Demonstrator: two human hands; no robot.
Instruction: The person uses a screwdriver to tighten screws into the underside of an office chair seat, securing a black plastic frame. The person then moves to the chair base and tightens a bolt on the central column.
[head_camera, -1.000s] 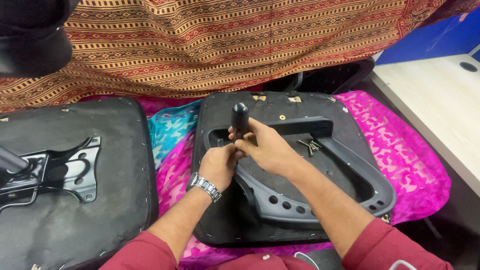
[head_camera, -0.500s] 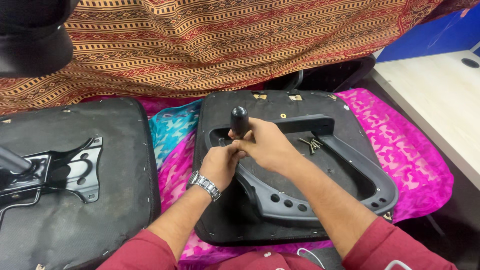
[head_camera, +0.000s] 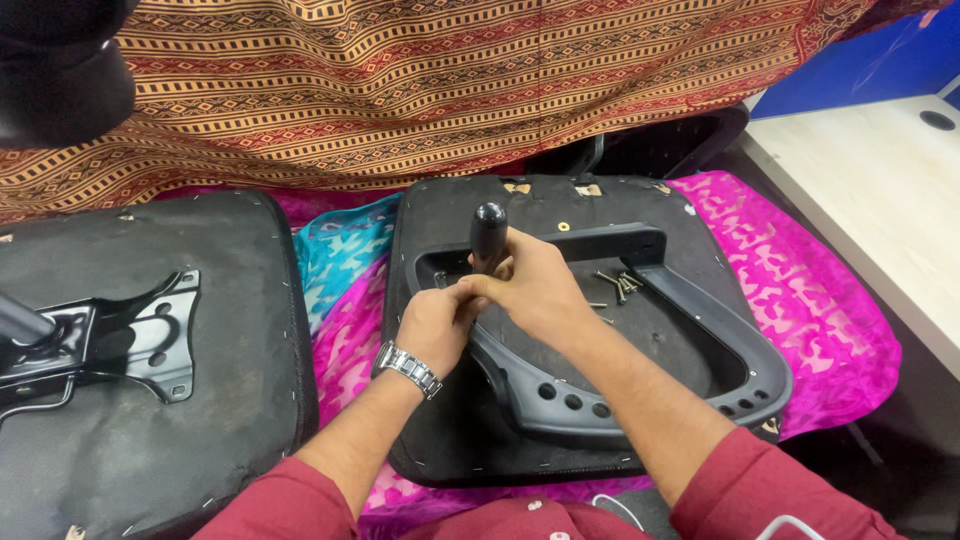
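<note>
A screwdriver (head_camera: 488, 232) with a rounded black handle stands upright over the near-left corner of a black plastic armrest frame (head_camera: 640, 400), which lies flat on the underside of an upturned black seat cushion (head_camera: 440, 440). The right hand (head_camera: 530, 285) is wrapped around the tool's handle just below its knob, fingers curled shut on it. The left hand (head_camera: 435, 325), with a metal wristwatch (head_camera: 408, 368) on its wrist, sits just below and touching the right, its fingertips pinched together at the tool's lower end; what they pinch is hidden by the fingers. To the right of the hands, inside the opening of the frame, a small heap of loose screws (head_camera: 612, 285) lies on the cushion. Nearer the person than the hands, the frame's lower bar shows a row of round holes. The cushion rests on pink cloth (head_camera: 800, 300), with a turquoise patch (head_camera: 340, 250) showing left of the hands. Further left lies a second upturned seat (head_camera: 150, 430) carrying a black metal mounting plate (head_camera: 130, 340). Beyond the hands hangs a striped patterned fabric (head_camera: 400, 80), and far right stands a pale table (head_camera: 880, 190).
</note>
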